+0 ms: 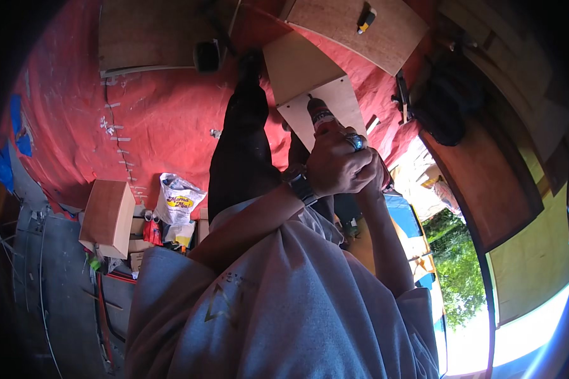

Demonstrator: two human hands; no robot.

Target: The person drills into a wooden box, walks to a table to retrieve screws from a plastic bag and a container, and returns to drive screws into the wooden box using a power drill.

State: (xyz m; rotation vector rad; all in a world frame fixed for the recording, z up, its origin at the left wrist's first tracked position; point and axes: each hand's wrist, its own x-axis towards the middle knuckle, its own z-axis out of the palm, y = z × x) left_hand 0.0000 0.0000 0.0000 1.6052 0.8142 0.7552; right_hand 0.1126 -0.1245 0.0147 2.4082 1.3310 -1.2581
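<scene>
Head view only, watched from my end. The task's thing, a red-and-black power tool (322,117), is at upper centre in front of a pale wooden panel (348,104). Its narrow dark nose points up the view; I cannot tell whether the tip touches the wood.

The left hand (338,161), with a ring (355,141) and a wristwatch (300,185), is curled around the tool's rear, fingers bent and close together. It covers most of the grip. The right hand (374,174) sits just beside and partly behind it; its fingers are largely hidden, so I cannot tell their state.

Containers, left of the legs: a wooden box (107,218), interior not visible to me; beside it a white printed bag (178,199), bulging, contents unseen; a small red packet (152,231) near its lower edge, in shadow. The fisheye rim cuts off the outer edges; glare washes out the lower right.
</scene>
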